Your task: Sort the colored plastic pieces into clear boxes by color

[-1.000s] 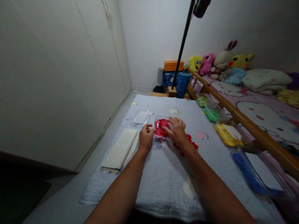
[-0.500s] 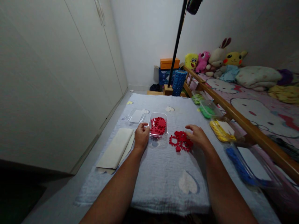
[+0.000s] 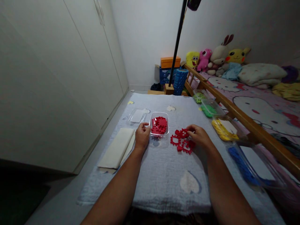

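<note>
A clear plastic container (image 3: 159,114) stands in the middle of the cloth with red interlocking plastic blocks (image 3: 159,125) inside. My left hand (image 3: 142,136) is at its left wall, fingers closed on the edge. To the right of the container lies a loose pile of red blocks (image 3: 175,140), some of them open frames. My right hand (image 3: 197,135) reaches in at the pile's right side, thumb and fingers pinching a red block (image 3: 184,133) at its upper edge.
A clear lid (image 3: 137,116) with a white label and folded cream paper (image 3: 117,148) lie on the left. Along the right edge are containers of yellow (image 3: 221,130), blue (image 3: 241,164) and green (image 3: 208,110) blocks, beside a wooden bed rail (image 3: 248,129).
My right hand has closed its fingers on a red block, which is slightly raised and turned in the pile. My left hand stays at the container.
</note>
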Demonstrator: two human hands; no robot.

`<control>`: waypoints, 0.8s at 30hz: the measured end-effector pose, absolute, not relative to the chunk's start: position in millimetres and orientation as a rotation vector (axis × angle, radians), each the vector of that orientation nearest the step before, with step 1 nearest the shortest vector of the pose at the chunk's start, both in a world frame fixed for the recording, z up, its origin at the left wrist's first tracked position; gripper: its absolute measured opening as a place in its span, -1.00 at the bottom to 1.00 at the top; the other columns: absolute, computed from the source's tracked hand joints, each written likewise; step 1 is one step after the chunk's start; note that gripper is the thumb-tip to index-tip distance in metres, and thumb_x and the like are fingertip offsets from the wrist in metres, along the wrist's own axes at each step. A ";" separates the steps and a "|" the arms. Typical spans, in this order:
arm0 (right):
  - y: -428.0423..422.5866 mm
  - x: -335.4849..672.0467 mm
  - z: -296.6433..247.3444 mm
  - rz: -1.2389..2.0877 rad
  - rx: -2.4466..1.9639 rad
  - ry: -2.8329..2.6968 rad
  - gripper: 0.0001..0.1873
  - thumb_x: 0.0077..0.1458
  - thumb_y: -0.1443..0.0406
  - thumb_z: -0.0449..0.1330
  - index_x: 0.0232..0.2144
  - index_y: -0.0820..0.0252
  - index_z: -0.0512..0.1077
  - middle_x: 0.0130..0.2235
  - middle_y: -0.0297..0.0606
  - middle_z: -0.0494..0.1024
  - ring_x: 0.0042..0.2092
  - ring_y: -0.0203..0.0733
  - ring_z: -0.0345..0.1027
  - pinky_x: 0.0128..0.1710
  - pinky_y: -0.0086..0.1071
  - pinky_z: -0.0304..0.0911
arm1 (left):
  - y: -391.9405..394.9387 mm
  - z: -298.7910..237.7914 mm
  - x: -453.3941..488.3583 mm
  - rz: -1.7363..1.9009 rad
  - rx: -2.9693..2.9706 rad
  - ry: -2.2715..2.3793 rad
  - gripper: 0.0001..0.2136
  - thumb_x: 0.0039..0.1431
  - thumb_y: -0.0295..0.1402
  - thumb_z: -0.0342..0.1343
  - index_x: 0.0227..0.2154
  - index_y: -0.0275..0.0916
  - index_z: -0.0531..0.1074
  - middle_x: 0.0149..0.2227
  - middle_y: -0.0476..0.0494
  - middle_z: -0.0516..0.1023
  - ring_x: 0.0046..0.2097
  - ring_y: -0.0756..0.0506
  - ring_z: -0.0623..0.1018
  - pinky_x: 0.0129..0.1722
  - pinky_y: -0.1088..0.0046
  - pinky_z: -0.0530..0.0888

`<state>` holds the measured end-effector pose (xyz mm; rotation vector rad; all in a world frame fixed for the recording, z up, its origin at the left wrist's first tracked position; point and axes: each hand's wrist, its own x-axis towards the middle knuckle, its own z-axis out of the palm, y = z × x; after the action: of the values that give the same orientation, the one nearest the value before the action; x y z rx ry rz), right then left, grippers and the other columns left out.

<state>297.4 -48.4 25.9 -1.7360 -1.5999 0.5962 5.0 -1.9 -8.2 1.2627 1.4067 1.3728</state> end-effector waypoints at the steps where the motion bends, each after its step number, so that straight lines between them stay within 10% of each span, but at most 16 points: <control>1: -47.3 296.3 30.2 0.631 -1.701 -1.567 -0.85 -0.01 0.25 0.16 -0.39 0.14 0.51 -0.37 -0.25 0.59 -0.32 -0.13 0.44 -0.25 -0.29 0.29 | -1.7 -8.9 5.0 1.371 1.264 1.406 -0.75 0.06 -0.21 0.14 -0.25 -0.25 0.45 -0.59 0.14 0.23 -0.51 0.01 0.30 -0.46 0.50 0.21; 24: -7.5 213.0 53.5 0.339 -1.609 -1.873 -0.76 0.12 0.38 0.20 -0.17 0.16 0.59 -0.09 -0.13 0.66 -0.08 -0.08 0.49 0.05 -0.19 0.31 | 1.4 -15.0 3.6 1.395 1.266 1.327 -0.74 0.21 -0.13 0.05 -0.30 -0.23 0.46 -0.48 0.04 0.39 -0.43 -0.02 0.38 -0.38 0.48 0.32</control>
<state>213.0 -7.5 53.5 -1.6086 -1.8732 0.3385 3.6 1.4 -15.0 1.2659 1.3267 1.3947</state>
